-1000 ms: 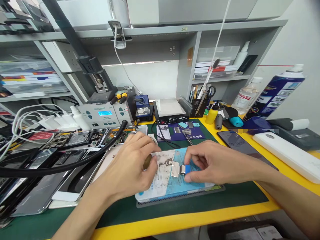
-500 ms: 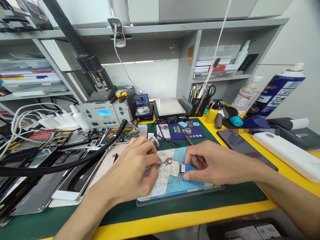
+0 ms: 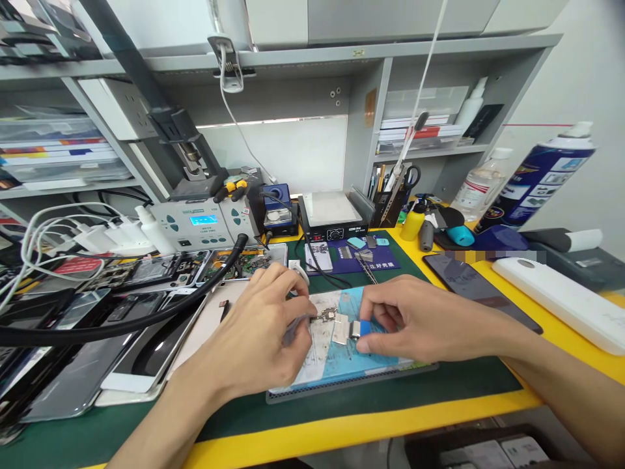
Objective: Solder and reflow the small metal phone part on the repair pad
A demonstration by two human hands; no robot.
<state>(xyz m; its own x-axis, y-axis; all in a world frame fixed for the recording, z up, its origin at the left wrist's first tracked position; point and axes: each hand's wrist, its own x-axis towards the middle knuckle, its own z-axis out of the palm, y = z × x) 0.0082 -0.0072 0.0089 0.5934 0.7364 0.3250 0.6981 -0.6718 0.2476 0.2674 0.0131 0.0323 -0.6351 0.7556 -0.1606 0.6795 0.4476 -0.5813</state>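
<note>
My right hand pinches the blue end of a small part between thumb and fingers. A dark strip joins that end to a silver metal plate lying over the work pad. My left hand is closed, fingertips together at the left end of a small circuit board. Something greyish shows between its thumb and fingers, too hidden to name. Both hands are over the stained blue-and-white pad. A white round item stands partly hidden behind the left hand.
Several phones and phone parts lie at left, crossed by a thick black hose. A rework station stands behind them. Tweezers lie behind the pad. At right are a dark phone and a white elongated device.
My left thumb and fingers have shifted slightly, showing more of the greyish thing between them. My right hand keeps its pinch on the blue end, nearly unmoved.
</note>
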